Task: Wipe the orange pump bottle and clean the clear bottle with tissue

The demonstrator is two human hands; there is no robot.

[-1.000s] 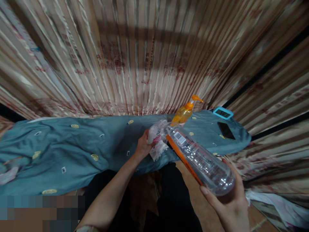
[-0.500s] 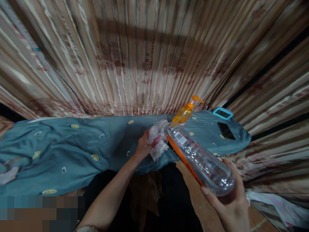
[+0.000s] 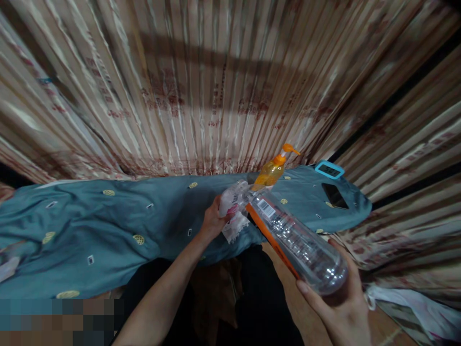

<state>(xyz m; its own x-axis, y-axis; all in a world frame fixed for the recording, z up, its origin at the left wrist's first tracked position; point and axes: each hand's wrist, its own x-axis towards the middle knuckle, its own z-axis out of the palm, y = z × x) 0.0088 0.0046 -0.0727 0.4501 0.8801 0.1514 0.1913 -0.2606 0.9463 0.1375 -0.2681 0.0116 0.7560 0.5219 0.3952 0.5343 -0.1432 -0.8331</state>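
Observation:
My right hand (image 3: pixel 342 298) grips the base of a large clear plastic bottle (image 3: pixel 298 240) with a barcode and an orange label along its side. The bottle is tilted, its neck end pointing up and left. At that end, my left hand (image 3: pixel 212 218) is closed on a crumpled, see-through plastic bag (image 3: pixel 234 211) with pink print. The bag lies against or over the bottle's neck; whether the mouth is inside it I cannot tell. Just behind stands a pump bottle (image 3: pixel 270 173) of amber liquid with an orange pump head, its lower part hidden.
A blue-green patterned cloth (image 3: pixel 118 226) covers the long surface before me. To the right are a blue-framed digital clock (image 3: pixel 329 169) and a dark phone (image 3: pixel 334 195). Pleated curtains (image 3: pixel 201 86) hang behind and at the right. White fabric (image 3: pixel 414 300) lies low right.
The view has shifted slightly, so things sit a little differently in it. Both hands keep their holds on the bag and the bottle, with almost no movement between them.

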